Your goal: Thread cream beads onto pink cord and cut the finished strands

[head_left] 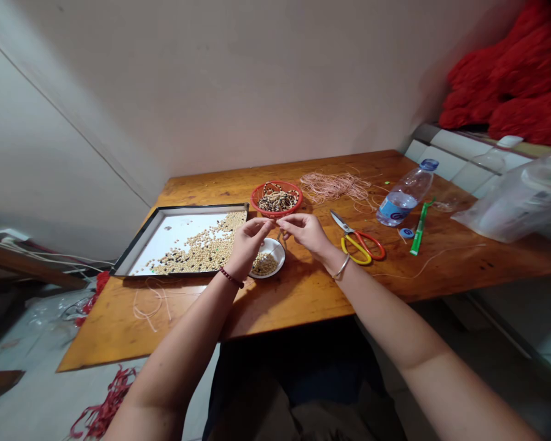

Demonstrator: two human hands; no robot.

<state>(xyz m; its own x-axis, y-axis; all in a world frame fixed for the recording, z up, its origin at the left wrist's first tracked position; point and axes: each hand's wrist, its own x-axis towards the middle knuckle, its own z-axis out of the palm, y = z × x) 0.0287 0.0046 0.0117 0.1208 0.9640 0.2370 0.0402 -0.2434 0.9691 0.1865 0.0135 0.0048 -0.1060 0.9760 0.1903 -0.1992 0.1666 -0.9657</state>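
Note:
Fingertips of my left hand (pixel 252 240) and my right hand (pixel 305 233) nearly meet over the table, both closed in a pinch. Between them is a thin cord, mostly hidden by the fingers; a short strand seems to hang below them. Just under my hands stands a white bowl (pixel 281 260) holding pale beads (pixel 264 264). Behind them is a red plastic basket (pixel 253 201) with strings of dark and pale beads (pixel 278 197). To the left, a black-edged tray (pixel 165 226) holds many loose beads (pixel 197 251), pale with some dark ones.
Right of my hands lie scissors (pixel 359 242) with red and yellow handles, a water bottle (pixel 401 199), a blue cap (pixel 406 233) and a green packet (pixel 420 229). Pink cord (pixel 335 187) is heaped behind; loose cord (pixel 151 306) lies front left. A plastic bag (pixel 514 202) sits far right.

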